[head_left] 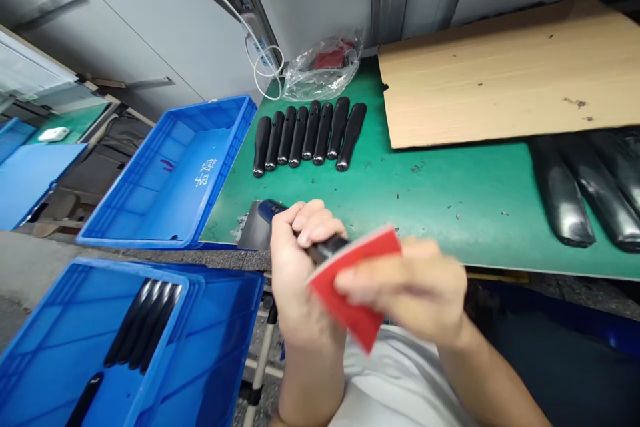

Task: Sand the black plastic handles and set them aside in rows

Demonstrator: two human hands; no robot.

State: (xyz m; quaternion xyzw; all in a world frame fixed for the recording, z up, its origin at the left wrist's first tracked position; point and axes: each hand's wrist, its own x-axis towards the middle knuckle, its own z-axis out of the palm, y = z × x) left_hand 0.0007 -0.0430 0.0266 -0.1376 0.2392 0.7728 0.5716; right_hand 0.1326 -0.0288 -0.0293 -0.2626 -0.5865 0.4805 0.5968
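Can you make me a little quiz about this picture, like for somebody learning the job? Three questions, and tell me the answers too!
1. Which hand is holding the red pad? A) left B) right
2. How many black handles lie in the row on the green table?
3. True or false: the clear plastic bag is inside a blue bin.

Key:
1. B, the right hand.
2. Eight.
3. False; the bag is on the green table, behind the row.
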